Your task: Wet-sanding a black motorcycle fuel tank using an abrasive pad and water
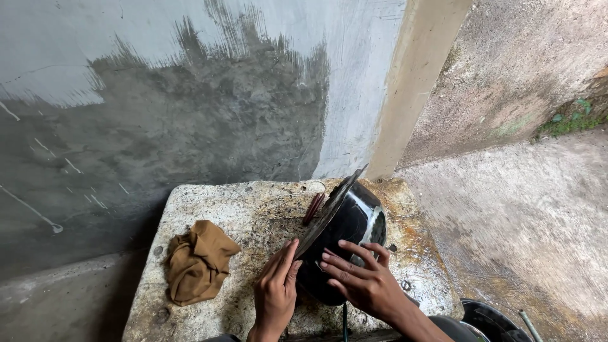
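Standing tipped on its edge near the middle of the worktop (209, 196), a black, glossy pot (351, 221) leaned with a thin grey metal lid (329, 212) set aslant against its left side. The pot looked stiff and fairly heavy, its shiny wall likely slippery; the rounded body offered the safest hold, while the lid's thin rim seemed the touchier place to grip.

The right hand (367, 285) lay spread over the near side of the pot, fingers (354, 250) apart and resting on the black wall rather than closed around it. The left hand (275, 294) stood edge-on just beside the lid's lower rim, fingers straight and together, touching or nearly touching the metal; which one could not be told.

A dark reddish strip (313, 209) showed just behind the lid. Well to the left lay a crumpled brown cloth (197, 261). The worktop was a stained, rust-marked pale slab. Beyond it rose a grey plastered wall (158, 107), and a concrete floor (525, 215) spread to the right.
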